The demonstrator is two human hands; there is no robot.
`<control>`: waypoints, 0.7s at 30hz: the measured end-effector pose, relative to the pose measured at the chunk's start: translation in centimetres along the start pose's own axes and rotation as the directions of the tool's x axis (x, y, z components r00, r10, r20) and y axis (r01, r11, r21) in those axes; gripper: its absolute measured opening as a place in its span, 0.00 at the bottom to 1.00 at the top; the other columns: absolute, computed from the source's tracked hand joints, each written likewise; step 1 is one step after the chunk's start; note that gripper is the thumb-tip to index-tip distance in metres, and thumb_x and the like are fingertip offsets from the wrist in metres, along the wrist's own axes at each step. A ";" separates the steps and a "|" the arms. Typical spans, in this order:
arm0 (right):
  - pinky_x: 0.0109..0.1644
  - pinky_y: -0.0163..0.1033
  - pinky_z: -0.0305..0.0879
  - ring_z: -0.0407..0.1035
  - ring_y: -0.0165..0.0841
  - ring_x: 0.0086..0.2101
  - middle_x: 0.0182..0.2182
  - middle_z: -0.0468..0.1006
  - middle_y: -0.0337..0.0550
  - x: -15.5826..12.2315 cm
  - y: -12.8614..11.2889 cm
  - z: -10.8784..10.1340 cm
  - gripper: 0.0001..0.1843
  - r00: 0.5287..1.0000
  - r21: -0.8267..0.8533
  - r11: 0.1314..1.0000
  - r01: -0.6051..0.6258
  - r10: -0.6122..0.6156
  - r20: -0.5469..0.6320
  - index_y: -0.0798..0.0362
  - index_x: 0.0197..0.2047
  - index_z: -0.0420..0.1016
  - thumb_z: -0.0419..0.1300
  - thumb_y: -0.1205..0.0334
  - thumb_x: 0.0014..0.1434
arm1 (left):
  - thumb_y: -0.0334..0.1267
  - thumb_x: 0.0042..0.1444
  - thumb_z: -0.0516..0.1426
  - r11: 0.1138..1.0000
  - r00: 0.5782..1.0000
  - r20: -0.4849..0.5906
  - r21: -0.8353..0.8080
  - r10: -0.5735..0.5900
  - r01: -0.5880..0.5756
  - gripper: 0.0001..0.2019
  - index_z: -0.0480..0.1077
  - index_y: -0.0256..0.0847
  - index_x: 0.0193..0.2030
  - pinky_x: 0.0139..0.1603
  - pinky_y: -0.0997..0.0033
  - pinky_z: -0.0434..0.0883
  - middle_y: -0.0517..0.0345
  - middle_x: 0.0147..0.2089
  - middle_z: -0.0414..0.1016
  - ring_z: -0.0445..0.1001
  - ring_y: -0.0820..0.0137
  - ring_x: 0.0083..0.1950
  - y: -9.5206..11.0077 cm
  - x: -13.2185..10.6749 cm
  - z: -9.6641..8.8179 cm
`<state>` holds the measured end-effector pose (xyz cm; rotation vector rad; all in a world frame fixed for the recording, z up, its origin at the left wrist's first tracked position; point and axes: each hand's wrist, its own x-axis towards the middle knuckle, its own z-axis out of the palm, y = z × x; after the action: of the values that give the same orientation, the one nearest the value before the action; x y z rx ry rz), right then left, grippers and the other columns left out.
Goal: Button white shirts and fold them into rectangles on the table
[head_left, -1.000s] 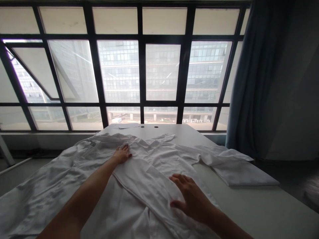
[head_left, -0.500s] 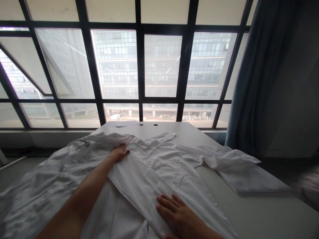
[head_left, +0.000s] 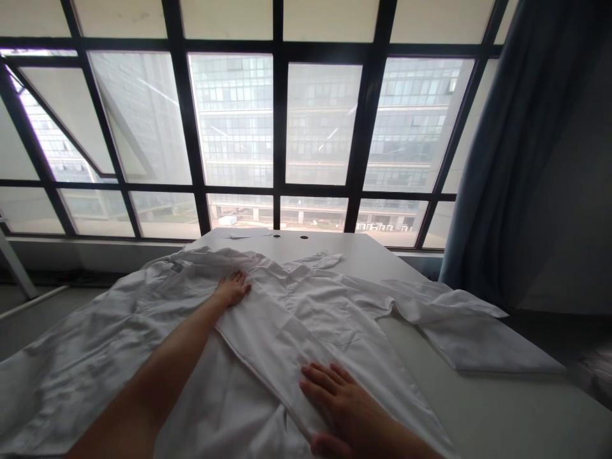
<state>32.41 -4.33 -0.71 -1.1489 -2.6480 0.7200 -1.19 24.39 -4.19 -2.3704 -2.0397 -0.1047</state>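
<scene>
A large white garment (head_left: pixel 325 306), which looks like a long-sleeved coat or shirt, lies spread and wrinkled over the table. One sleeve (head_left: pixel 272 331) runs diagonally across its body. Flat on the upper part of this sleeve, near the shoulder, rests my left hand (head_left: pixel 233 288), fingers stretched out. My right hand (head_left: pixel 342 401) lies palm down on the sleeve's lower part, close to the bottom of the view, with fingers extended. Neither hand grips the cloth. The other sleeve (head_left: pixel 459 319) stretches away to the right.
The white table (head_left: pixel 502 414) shows along the right and at the far end, where flat white sheets (head_left: pixel 243 233) lie near two dark round holes. Beyond stand tall black-framed windows (head_left: pixel 318 127). A blue-grey curtain (head_left: pixel 497 178) hangs at the right, and a white metal frame (head_left: pixel 19 268) stands at left.
The whole view has shifted slightly to the left, so the scene sits a little further right. Both hands stay flat at about the same places on the sleeve.
</scene>
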 end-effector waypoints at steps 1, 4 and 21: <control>0.71 0.57 0.35 0.45 0.48 0.68 0.69 0.52 0.52 -0.1 -0.1 0.0 0.42 1.000 -0.002 1.000 -0.004 0.004 -0.002 0.49 0.70 0.57 0.57 0.37 0.58 | 0.51 0.67 0.41 1.000 1.000 -0.008 0.017 0.021 -0.021 0.30 0.51 0.39 0.72 0.70 0.45 0.41 0.45 0.75 0.43 0.42 0.52 0.74 0.3 -0.6 -0.1; 0.71 0.57 0.35 0.44 0.47 0.68 0.69 0.51 0.51 -0.2 -0.6 -0.2 0.41 1.000 -0.010 1.000 -0.011 0.011 0.000 0.49 0.70 0.57 0.56 0.38 0.59 | 0.51 0.68 0.41 0.987 0.990 -0.012 0.071 0.143 -0.142 0.30 0.51 0.37 0.72 0.70 0.44 0.38 0.42 0.75 0.43 0.41 0.54 0.75 2.3 -3.5 -0.5; 0.70 0.56 0.39 0.47 0.47 0.67 0.69 0.54 0.53 -0.3 -1.0 0.0 0.40 1.000 -0.080 0.997 -0.013 0.011 -0.022 0.51 0.69 0.59 0.55 0.39 0.60 | 0.57 0.68 0.38 0.846 0.855 0.021 -0.160 0.518 -0.509 0.33 0.47 0.42 0.73 0.72 0.56 0.44 0.52 0.75 0.43 0.42 0.62 0.75 7.8 -13.9 1.0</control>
<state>31.96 -5.15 -0.22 -1.1871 -2.6766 0.6051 4.50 9.54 -5.70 -2.9555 -1.3775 -0.1800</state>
